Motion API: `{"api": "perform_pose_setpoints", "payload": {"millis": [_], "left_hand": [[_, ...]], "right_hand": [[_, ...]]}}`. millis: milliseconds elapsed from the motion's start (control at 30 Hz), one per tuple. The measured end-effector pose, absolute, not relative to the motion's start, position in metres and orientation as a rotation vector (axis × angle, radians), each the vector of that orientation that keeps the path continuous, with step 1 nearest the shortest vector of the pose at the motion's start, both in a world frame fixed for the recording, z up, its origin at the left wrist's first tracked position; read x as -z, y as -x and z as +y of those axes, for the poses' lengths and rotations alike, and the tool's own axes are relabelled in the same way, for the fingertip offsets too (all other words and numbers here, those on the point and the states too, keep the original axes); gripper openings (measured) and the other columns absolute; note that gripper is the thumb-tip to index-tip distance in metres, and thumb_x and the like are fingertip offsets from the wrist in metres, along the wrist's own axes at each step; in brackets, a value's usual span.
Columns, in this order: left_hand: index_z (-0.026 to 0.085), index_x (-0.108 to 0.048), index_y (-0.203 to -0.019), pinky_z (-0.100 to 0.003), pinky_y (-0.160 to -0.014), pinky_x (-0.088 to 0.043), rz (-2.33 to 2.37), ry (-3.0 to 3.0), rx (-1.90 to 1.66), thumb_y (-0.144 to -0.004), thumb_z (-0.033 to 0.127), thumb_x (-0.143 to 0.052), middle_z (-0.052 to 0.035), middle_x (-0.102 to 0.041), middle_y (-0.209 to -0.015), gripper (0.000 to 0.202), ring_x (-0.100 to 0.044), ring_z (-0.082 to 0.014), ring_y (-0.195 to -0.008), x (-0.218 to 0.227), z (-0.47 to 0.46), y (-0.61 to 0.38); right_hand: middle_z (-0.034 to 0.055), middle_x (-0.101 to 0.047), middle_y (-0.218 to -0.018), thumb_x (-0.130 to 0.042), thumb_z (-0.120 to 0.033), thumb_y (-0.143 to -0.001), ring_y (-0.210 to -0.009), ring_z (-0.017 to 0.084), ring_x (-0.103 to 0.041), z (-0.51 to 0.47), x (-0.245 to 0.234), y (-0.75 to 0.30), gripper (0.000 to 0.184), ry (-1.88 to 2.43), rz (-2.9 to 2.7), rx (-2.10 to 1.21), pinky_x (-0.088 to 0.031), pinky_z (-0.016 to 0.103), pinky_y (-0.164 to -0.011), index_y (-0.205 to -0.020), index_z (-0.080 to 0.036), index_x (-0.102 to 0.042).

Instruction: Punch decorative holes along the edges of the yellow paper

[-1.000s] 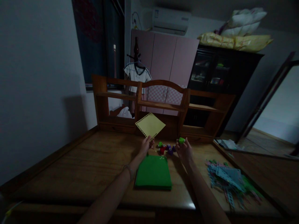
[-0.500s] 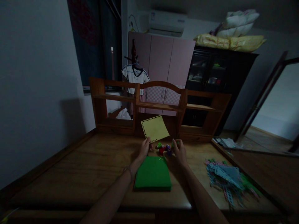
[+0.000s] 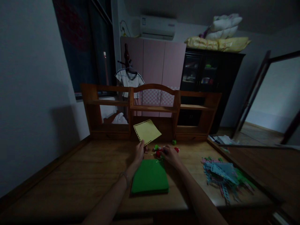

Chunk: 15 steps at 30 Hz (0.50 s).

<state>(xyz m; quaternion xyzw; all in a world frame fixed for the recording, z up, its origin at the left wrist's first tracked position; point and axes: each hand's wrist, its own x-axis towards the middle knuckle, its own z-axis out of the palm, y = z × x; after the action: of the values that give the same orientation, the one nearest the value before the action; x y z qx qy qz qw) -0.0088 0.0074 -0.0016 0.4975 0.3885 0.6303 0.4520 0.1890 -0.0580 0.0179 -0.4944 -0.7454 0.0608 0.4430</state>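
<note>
My left hand (image 3: 139,153) pinches the lower corner of a yellow paper sheet (image 3: 148,132), tilted up above the desk. Small punched holes run along its left and lower edges. My right hand (image 3: 172,154) is closed over a cluster of small coloured things that look like paper punches; a dark one (image 3: 166,152) shows at its fingertips, partly hidden. Beside it lie a red punch (image 3: 158,154) and a green one (image 3: 156,147). Another green punch (image 3: 174,142) stands behind the hand. Below both hands lies a stack of green paper (image 3: 150,178) with tiny paper bits at its top edge.
A heap of punched paper strips and scraps (image 3: 222,175) in blue, pink and green lies on the desk's right side. A wooden shelf unit (image 3: 153,108) rises along the back edge. The wall (image 3: 35,109) borders the desk (image 3: 93,175) at left.
My right hand has left the green punch at the back and come leftward and lower over the cluster. The left hand still holds the sheet. The whole view has shifted slightly.
</note>
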Motion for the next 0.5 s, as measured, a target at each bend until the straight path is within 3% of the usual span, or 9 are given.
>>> {"api": "perform_pose_setpoints", "payload": {"millis": [267, 500], "left_hand": [[0.013, -0.053, -0.064, -0.020, -0.039, -0.032, 0.915, -1.236, -1.534, -0.070, 0.068, -0.046, 0.0009, -0.051, -0.050, 0.055, -0.044, -0.0086, -0.040, -0.007, -0.001, 0.008], [0.015, -0.051, -0.061, -0.021, -0.041, -0.032, 1.045, -1.312, -1.489, -0.067, 0.071, -0.044, 0.0013, -0.050, -0.049, 0.057, -0.044, -0.0101, -0.042, -0.016, -0.010, 0.005]], "right_hand": [[0.0024, -0.055, -0.062, -0.043, -0.048, -0.086, -0.058, 0.014, -0.049, -0.053, -0.024, -0.195, 0.042, 1.235, -1.472, -0.099, -0.032, 0.025, -0.059, -0.058, -0.020, -0.058], [0.0013, -0.053, -0.050, -0.040, -0.056, -0.083, -0.051, 0.016, -0.048, -0.058, -0.031, -0.198, 0.050, 1.228, -1.237, -0.246, -0.032, 0.026, -0.052, -0.052, -0.020, -0.053]]}}
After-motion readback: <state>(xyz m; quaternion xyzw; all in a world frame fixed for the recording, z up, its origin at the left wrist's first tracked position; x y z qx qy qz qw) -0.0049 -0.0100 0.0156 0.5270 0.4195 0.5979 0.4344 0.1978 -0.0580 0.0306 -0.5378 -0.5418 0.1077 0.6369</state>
